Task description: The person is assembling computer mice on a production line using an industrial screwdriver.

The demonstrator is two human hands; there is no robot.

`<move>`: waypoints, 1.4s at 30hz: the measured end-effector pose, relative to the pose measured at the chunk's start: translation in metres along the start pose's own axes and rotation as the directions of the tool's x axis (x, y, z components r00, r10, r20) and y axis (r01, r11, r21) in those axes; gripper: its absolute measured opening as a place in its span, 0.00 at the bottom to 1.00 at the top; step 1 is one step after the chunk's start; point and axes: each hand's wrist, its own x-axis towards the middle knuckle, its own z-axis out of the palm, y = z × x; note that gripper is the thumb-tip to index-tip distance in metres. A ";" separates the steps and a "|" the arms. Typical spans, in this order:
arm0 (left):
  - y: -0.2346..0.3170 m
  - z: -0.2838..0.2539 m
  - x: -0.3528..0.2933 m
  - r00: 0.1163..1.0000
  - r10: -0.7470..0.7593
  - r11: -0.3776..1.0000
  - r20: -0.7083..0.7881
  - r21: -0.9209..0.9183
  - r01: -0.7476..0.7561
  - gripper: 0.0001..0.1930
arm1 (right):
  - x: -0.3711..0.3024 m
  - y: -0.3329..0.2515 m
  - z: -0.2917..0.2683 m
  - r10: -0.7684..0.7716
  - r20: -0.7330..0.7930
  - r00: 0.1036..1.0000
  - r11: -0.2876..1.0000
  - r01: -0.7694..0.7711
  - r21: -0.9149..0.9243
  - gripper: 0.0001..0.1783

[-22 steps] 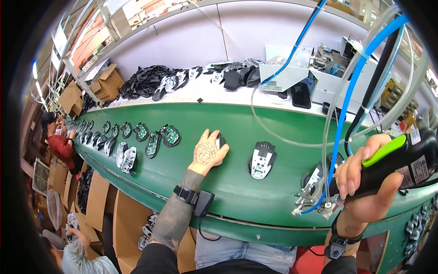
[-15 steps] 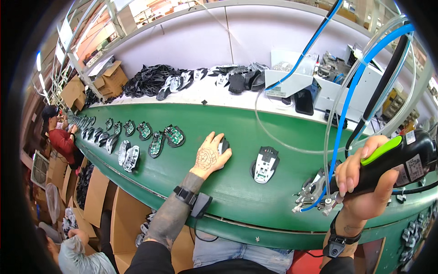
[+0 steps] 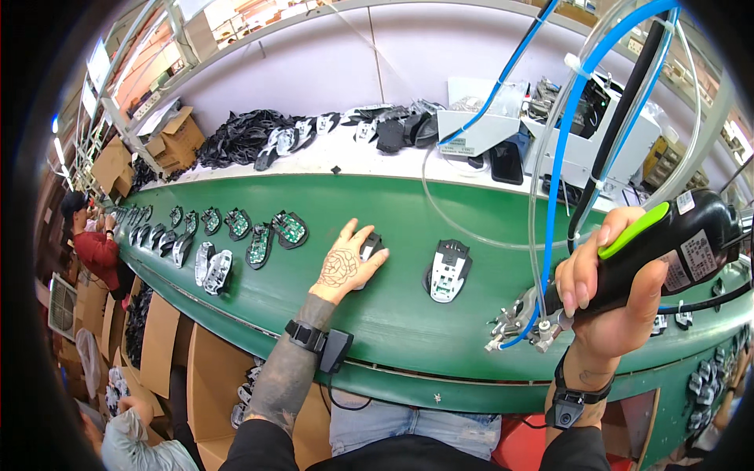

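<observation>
On the green belt [image 3: 408, 330], my left hand [image 3: 345, 263] grips a dark computer mouse part [image 3: 371, 246] between thumb and fingers; most of that part is hidden beneath the hand. To its right lies an opened mouse body [image 3: 449, 271], white and black, with a bit of green circuit board showing. My right hand [image 3: 609, 286] is wrapped around a black electric screwdriver [image 3: 682, 250] with a bright green lever. The tool is tilted, and its metal front end [image 3: 518, 320], with hoses attached, hangs over the belt at lower left.
Several mouse halves with circuit boards [image 3: 290, 229] and grey shells [image 3: 214, 271] line the belt's left side. Behind it, a white ledge bears black parts [image 3: 243, 140], a parts bin [image 3: 479, 129] and a phone [image 3: 506, 162]. Blue hoses [image 3: 559, 157] hang at right. A co-worker [image 3: 98, 243] sits far left.
The whole view has shifted slightly, moving the scene a little to the left. My left hand remains on the mouse part, and my right hand still holds the screwdriver.
</observation>
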 end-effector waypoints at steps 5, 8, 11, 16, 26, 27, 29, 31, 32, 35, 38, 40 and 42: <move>0.021 -0.019 -0.010 0.960 -0.108 0.982 0.257 0.177 0.063 0.40 | 0.002 0.006 -0.010 -0.009 0.062 0.998 0.998 0.006 0.057 0.31; 0.039 -0.031 -0.006 0.916 -0.174 0.955 0.362 0.290 0.067 0.43 | 0.002 0.007 -0.009 0.007 0.002 1.000 0.999 -0.007 0.054 0.32; 0.048 -0.027 0.000 0.879 -0.229 0.924 0.418 0.378 0.062 0.46 | 0.001 0.006 -0.008 0.023 0.001 1.000 0.997 -0.023 0.072 0.32; 0.052 -0.012 -0.009 0.936 -0.188 0.891 0.298 0.453 0.034 0.41 | 0.000 0.006 -0.006 0.050 0.022 0.999 0.999 -0.049 -0.005 0.33; 0.028 -0.010 -0.021 0.981 0.188 0.959 0.046 0.208 -0.194 0.32 | 0.001 0.002 -0.007 0.110 -0.020 0.994 0.994 -0.109 0.022 0.34; 0.026 -0.008 -0.021 0.963 0.251 0.935 0.097 0.235 -0.267 0.32 | 0.002 0.002 -0.008 0.111 -0.022 0.994 0.994 -0.111 0.021 0.34; 0.026 -0.006 -0.016 0.966 0.234 0.943 0.109 0.218 -0.253 0.31 | 0.005 0.004 -0.011 0.127 -0.021 0.992 0.989 -0.125 0.085 0.34; 0.027 -0.005 -0.011 0.967 0.176 0.969 0.184 0.138 -0.203 0.29 | 0.008 0.007 -0.013 0.119 -0.015 0.993 0.986 -0.116 0.118 0.34; 0.025 -0.003 -0.012 0.967 0.174 0.971 0.188 0.130 -0.200 0.29 | 0.008 0.009 -0.012 0.114 -0.010 0.993 0.982 -0.111 0.152 0.34; 0.019 -0.002 -0.016 0.978 0.183 0.966 0.102 0.168 -0.199 0.28 | 0.011 0.011 -0.003 0.028 -0.004 1.000 0.998 -0.028 0.057 0.34; 0.012 -0.018 -0.024 0.973 0.230 0.957 0.030 0.175 -0.232 0.27 | 0.010 0.004 0.006 0.017 -0.013 1.000 0.997 -0.016 0.076 0.31; 0.024 -0.011 -0.018 0.952 0.304 0.939 0.026 0.159 -0.304 0.26 | 0.008 0.004 -0.001 -0.003 -0.022 1.000 0.995 0.005 0.105 0.27; 0.008 -0.005 -0.024 0.949 0.315 0.948 0.035 0.032 -0.316 0.29 | 0.001 0.015 -0.017 0.017 0.044 0.999 0.982 -0.025 0.188 0.27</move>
